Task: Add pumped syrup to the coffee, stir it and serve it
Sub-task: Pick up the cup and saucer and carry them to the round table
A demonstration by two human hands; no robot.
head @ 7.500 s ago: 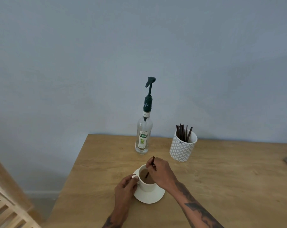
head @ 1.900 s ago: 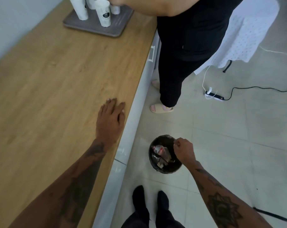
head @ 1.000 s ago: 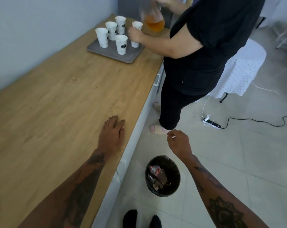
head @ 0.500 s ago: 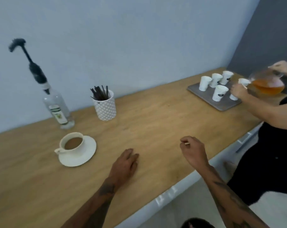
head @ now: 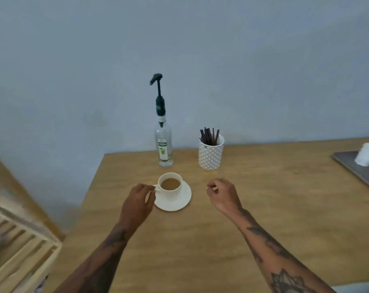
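Coffee cup point(head: 170, 185) sits on its saucer point(head: 175, 203), in front of the syrup bottle point(head: 163, 144), handle pointing left. Our left hand point(head: 138, 200), fingers loosely curled and holding nothing, touches that handle, so we judge it nearer for serving. Our right hand point(head: 222, 194), loosely closed and empty, hovers right of the saucer.

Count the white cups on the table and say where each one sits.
2 in view. The coffee cup stands on its saucer by the left hand. A blurred paper cup sits on the grey tray at the right edge; more may lie beyond the frame.
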